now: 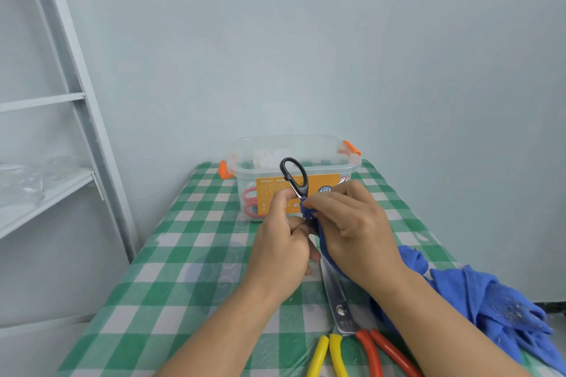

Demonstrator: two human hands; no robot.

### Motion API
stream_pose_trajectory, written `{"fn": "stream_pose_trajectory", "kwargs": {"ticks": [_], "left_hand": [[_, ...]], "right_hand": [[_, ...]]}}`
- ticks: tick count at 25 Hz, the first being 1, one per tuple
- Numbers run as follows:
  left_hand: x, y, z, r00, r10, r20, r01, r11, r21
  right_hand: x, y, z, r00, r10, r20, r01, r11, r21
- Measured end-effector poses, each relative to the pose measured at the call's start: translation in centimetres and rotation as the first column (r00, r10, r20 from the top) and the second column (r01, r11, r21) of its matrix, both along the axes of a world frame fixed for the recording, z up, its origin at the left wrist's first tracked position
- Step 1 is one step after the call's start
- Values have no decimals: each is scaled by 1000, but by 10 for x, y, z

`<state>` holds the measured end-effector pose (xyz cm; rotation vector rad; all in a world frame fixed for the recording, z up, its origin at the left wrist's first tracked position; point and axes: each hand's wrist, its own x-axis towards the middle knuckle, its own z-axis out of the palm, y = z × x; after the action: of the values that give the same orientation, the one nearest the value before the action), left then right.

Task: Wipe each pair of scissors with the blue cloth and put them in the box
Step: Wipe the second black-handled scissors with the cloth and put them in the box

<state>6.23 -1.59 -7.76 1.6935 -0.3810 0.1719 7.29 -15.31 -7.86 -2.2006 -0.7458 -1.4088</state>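
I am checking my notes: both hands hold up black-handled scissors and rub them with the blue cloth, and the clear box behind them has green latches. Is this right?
Not quite: the head view shows the clear box has orange latches, not green. The rest holds: the left hand and right hand hold up the black-handled scissors and rub them with the blue cloth.

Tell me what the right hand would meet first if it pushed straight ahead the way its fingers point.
Probably the black-handled scissors the left hand holds, right at the right hand's fingertips; depth unclear.
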Motion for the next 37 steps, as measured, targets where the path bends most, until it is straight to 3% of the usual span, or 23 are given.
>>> {"fn": "stream_pose_trajectory", "kwargs": {"ticks": [4,8,13,17,18,20,22,26,28,30,37], "left_hand": [[1,2,1,1000,19,13,-20,1000,14],[2,4,-2,1000,23,9,-24,999,24],[1,2,0,1000,-3,12,3,1000,17],[2,4,-3,1000,8,-6,-8,1000,24],[2,3,-4,1000,3,-19,-3,1000,24],[4,3,-5,999,-3,-50,3,1000,-9],[8,5,-5,998,4,-65,-8,999,-52],[8,14,0,998,26,-61,-32,995,-92],[5,15,2,999,16,-34,-20,994,-105],[5,15,2,1000,25,-11,-26,994,-108],[-2,16,5,991,59,121,-42,990,-137]], "right_hand": [[-1,1,4,1000,7,-4,-7,997,-80],[-3,0,1,992,50,-112,-51,999,-8],[1,2,-1,999,22,-46,-19,998,60],[-4,-2,2,993,39,-115,-44,998,-37],[-6,-1,1,984,66,-168,-66,998,6],[-11,0,1,945,180,-274,-108,960,258],[-15,-1,5,935,232,-269,-68,861,504],[-11,-16,15,906,339,-253,10,580,815],[-8,-25,17,902,350,-253,55,487,871],[-6,-29,16,899,342,-274,94,459,883],[-7,-26,15,861,405,-307,67,509,858]]}}
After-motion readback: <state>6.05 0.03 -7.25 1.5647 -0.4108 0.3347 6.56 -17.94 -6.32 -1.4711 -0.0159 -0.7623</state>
